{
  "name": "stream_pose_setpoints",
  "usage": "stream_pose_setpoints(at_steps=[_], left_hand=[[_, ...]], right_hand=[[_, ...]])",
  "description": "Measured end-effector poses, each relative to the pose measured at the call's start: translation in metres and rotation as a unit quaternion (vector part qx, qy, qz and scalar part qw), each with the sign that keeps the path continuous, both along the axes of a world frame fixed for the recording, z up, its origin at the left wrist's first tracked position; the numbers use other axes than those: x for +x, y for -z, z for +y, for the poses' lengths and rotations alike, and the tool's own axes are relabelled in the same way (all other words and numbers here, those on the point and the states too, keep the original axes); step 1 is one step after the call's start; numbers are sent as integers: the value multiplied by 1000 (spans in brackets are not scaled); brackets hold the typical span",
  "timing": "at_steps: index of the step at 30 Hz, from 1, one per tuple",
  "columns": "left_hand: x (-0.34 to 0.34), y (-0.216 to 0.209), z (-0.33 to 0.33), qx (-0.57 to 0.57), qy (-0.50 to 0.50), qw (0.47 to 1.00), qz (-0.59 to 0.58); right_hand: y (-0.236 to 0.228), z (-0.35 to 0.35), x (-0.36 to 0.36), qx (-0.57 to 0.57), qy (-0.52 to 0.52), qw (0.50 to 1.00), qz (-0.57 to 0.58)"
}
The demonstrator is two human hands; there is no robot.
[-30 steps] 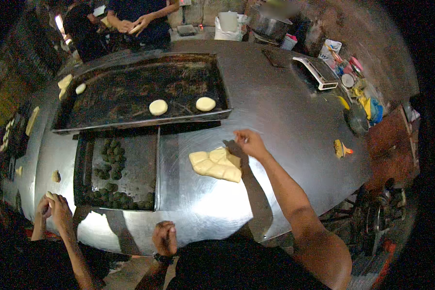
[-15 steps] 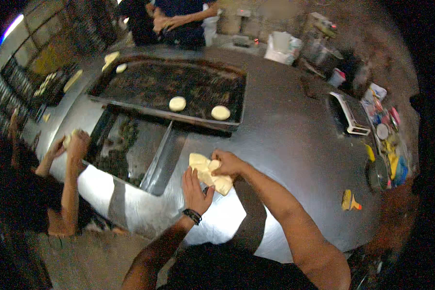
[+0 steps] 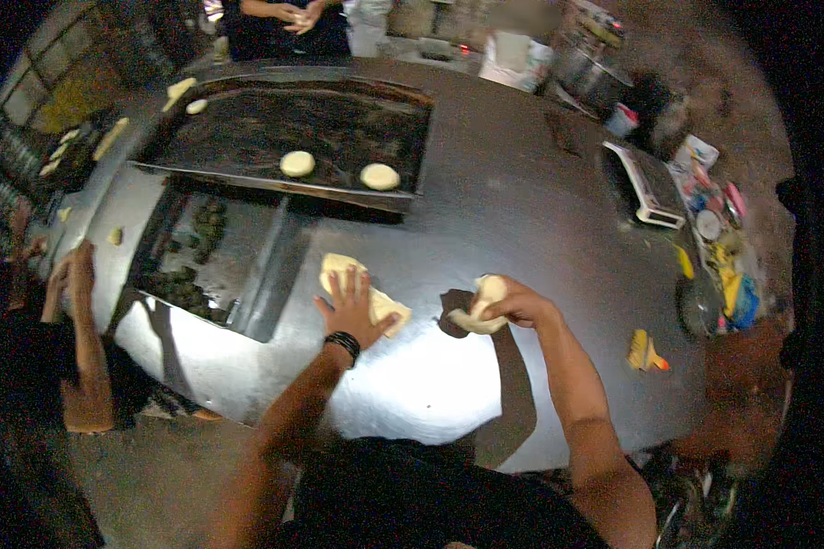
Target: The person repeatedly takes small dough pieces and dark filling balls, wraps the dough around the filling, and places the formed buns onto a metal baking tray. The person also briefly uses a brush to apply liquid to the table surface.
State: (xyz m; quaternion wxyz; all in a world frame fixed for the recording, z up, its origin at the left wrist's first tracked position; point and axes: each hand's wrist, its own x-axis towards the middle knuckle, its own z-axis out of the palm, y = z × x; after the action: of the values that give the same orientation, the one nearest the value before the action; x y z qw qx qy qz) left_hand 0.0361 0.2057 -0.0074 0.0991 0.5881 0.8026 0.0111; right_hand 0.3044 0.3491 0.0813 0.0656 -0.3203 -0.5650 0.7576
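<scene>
My left hand (image 3: 352,309) lies with fingers spread on a slab of pale yellow dough (image 3: 390,312) on the metal table. To its right, my right hand (image 3: 520,302) is closed round a separate lump of dough (image 3: 491,291), held just over the tabletop with a strip hanging toward the left. Beyond my hands, a dark baking tray (image 3: 247,128) carries flattened dough rounds, among them one round (image 3: 297,165) and another round (image 3: 380,177) near its front edge.
A shallow tray (image 3: 275,265) with several dark green lumps stands left of my hands. On the right are a kitchen scale (image 3: 645,188), a yellow brush (image 3: 647,350) and a cluttered bin of bags. A co-worker's hands (image 3: 73,267) are at the left edge; another person stands across the table.
My right hand has pulled away to the right with a torn-off lump of dough. My left hand has moved onto the remaining slab. The left co-worker's hands have shifted, and the whole view has turned slightly.
</scene>
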Motion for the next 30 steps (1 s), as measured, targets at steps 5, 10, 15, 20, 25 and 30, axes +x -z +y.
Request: stream_pose_setpoints(at_steps=[5,10,15,20,25,30], left_hand=[[52,-39,4,-6,122,958,-258],[128,-78,-53,48,63,622,-779],[104,-78,-89,83,4,609,-789],[75,-84,-117,61,-46,562,-824],[61,-80,-133,72,-57,656,-749],[-12,-86,-165,167,-210,771,-577]], right_hand=[[-42,-79,84,-46,204,968,141],[-30,-143,48,-18,273,951,142],[-27,-171,28,132,183,969,-102],[-19,-181,8,54,114,991,49],[-2,-171,-13,84,83,993,19],[-47,-111,17,216,328,919,-33]])
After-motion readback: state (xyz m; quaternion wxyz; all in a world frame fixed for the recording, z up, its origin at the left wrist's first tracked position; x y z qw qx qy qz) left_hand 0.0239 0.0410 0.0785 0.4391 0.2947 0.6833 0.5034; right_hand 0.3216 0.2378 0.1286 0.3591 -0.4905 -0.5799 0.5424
